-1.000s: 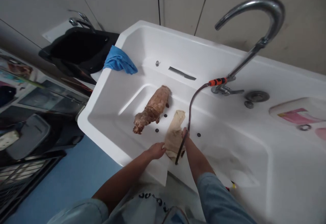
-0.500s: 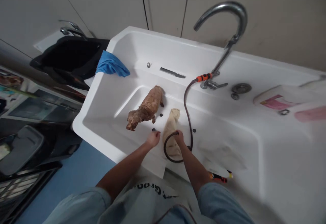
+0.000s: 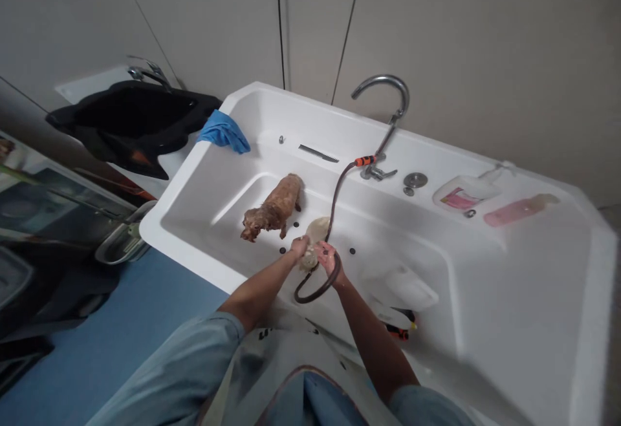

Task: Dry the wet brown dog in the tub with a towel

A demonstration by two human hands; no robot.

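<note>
In the white tub (image 3: 194,232) a wet brown dog (image 3: 274,209) stands to the left, its head toward the near left. Close to my hands is a cream-coloured wet shape, seemingly a second dog (image 3: 317,229), partly covered by them. My left hand (image 3: 299,245) is closed against its left side; what the fingers hold, if anything, is hidden. With its palm turned up and fingers partly stretched, my right hand (image 3: 330,261) holds the end part of a dark hose (image 3: 310,298). The hose loops below the hand and runs back up to the chrome tap (image 3: 376,170).
A blue cloth (image 3: 224,132) hangs over the tub's left corner. On the back ledge lie a white pump bottle (image 3: 468,192) and a pink bottle (image 3: 517,211). Clear plastic containers (image 3: 410,287) lie right of my right arm. A black basin (image 3: 136,112) stands at the left.
My left hand has moved right, up against the cream-coloured dog. My right hand has turned palm up with the hose, and its loop has shifted left. The camera view has tilted upward.
</note>
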